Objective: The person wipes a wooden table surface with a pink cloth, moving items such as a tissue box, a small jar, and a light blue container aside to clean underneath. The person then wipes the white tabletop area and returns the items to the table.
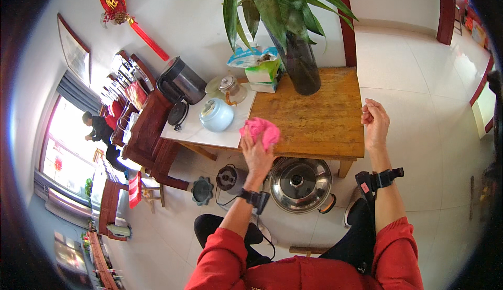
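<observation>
My left hand (254, 154) presses a bunched pink cloth (265, 130) where the front edge of a white board (232, 140) meets the bare wooden tabletop (318, 119). My right hand (375, 125) holds nothing; its fingers are loosely curled just off the table's right end. On the white board, left of the cloth, sits a round pale-blue pot (217, 115). Behind it stand a small glass teapot (232, 87) with an amber handle and a dark electric kettle (182, 79). A black round kettle base (178, 113) lies at the board's left.
A dark vase (300, 66) with lilies stands at the table's back, beside tissue packs (261, 69). Below the table are a lidded steel pan (300, 185), a grey appliance (231, 178) and a scalloped dish (202, 190). A person (103, 132) is near the window.
</observation>
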Demonstrator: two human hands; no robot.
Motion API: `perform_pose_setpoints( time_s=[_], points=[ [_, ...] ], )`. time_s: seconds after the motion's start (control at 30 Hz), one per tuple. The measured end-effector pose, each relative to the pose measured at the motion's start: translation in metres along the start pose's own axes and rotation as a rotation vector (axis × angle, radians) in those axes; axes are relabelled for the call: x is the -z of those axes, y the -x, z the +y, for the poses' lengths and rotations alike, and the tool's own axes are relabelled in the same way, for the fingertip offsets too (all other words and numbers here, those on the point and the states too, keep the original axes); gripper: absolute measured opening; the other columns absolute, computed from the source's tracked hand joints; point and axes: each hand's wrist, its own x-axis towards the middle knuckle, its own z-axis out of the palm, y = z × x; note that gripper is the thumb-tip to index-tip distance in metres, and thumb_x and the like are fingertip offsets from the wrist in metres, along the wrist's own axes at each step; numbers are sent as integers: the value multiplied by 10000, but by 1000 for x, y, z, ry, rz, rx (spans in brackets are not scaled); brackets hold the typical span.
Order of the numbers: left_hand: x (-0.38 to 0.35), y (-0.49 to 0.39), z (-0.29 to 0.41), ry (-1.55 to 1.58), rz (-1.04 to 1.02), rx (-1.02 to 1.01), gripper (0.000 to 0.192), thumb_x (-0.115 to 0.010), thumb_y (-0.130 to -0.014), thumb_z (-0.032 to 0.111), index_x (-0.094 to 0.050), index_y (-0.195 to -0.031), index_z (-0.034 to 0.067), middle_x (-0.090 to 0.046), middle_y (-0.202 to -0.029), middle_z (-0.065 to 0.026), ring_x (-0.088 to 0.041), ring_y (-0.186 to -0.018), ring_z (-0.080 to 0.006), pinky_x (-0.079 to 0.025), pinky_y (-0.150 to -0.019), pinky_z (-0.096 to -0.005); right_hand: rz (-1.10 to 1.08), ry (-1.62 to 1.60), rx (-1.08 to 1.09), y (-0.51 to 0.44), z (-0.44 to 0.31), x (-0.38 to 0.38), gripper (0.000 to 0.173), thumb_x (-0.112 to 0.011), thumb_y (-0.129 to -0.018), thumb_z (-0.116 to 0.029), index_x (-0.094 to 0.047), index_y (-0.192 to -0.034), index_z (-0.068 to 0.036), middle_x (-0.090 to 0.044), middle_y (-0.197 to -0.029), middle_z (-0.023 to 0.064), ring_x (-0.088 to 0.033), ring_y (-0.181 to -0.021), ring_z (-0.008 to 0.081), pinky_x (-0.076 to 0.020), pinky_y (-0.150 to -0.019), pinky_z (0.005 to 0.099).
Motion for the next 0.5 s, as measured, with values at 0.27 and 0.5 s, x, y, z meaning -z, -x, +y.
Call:
perform_pose_setpoints(
  time_s=[0.27, 0.5],
  points=[
    [1, 31, 163, 416, -266, -463, 598, -707, -732, 192, -550, -1307, 145, -240, -1528, -211, -257, -1380, -436, -240, -1130, -515, 17, 20, 10, 0, 4, -3, 185, -613, -914, -201, -652, -986, -35, -616, -765, 20, -480, -584, 50, -397, -525, 198],
    [-9, -10, 123, 289, -279, -528, 543, -644, -829, 193, -511, -1356, 195, -184, -1553, -189, -237, -1404, -400, -229, -1125, -535, 9, 29, 15, -2, -5, 6, 195, -576, -933, -183, -636, -1026, -21, -585, -794, 12, -464, -623, 60, -390, -565, 206]
  ],
)
